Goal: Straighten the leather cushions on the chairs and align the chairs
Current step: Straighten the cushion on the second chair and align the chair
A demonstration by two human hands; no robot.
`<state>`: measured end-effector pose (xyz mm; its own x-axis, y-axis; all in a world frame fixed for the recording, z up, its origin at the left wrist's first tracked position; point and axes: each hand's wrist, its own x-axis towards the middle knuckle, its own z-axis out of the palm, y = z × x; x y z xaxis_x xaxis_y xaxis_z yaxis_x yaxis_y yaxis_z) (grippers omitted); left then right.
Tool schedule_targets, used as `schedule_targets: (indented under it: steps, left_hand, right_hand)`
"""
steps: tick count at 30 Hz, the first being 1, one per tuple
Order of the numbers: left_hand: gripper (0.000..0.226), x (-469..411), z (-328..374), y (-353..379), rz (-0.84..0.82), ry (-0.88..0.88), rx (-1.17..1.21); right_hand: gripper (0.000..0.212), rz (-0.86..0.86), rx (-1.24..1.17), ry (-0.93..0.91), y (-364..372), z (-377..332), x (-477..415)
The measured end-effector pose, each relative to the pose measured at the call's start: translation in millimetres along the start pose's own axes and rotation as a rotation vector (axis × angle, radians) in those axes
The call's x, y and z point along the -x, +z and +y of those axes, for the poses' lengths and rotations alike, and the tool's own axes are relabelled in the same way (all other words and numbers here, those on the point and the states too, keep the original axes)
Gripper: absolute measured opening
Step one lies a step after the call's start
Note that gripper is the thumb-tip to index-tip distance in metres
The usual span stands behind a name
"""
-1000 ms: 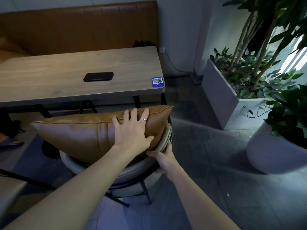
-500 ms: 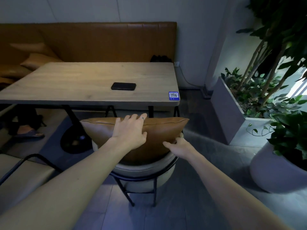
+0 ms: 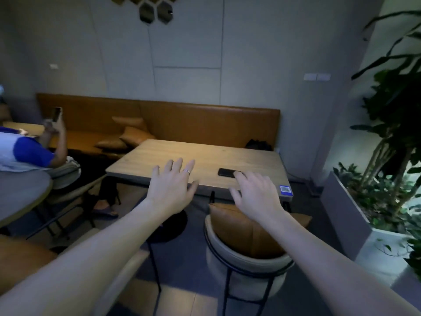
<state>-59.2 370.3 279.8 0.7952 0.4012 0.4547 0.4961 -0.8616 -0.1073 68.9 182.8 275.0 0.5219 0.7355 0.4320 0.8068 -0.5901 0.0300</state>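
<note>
A tan leather cushion stands upright against the back of a pale round chair with a black metal frame, pushed toward the wooden table. My left hand hovers in the air left of the chair, fingers spread, a ring on one finger, holding nothing. My right hand floats above the cushion's top edge, fingers apart, touching nothing. A second chair with a tan seat lies under my left forearm. Several loose tan cushions rest on the bench.
A black phone and a blue QR sticker are on the table. A seated person holds a phone at the left beside a round table. Grey planters with tall plants stand at the right.
Both hands have let go of the cushion and chair and lifted into the air. The view has pulled back and tilted up, showing the wall and the seated person.
</note>
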Motion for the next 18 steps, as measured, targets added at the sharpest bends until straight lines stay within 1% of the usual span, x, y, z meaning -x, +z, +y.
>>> schedule_targets:
  steps: [4,8,11,14,18]
  left_hand:
    - [0.07,57,-105,-68,0.1,-0.084,-0.017]
    - [0.071,122,-204,-121,0.237,-0.148,-0.035]
    - [0.071,156,-256,-141,0.269,-0.202,-0.003]
    - [0.071,184,-305,-146,0.26,-0.286,0.031]
    - [0.073,208,-357,-140,0.272,-0.372,0.046]
  right_hand:
    - [0.049,0.147,-0.009,-0.137,-52,-123,1]
    - [0.057,0.303,-0.056,-0.188,-86,-241,4]
    - [0.064,0.389,-0.109,-0.214,-98,-304,1]
    - [0.069,0.391,-0.143,-0.225,-101,-366,-4]
    - [0.071,0.389,-0.167,-0.28,-94,-428,-17]
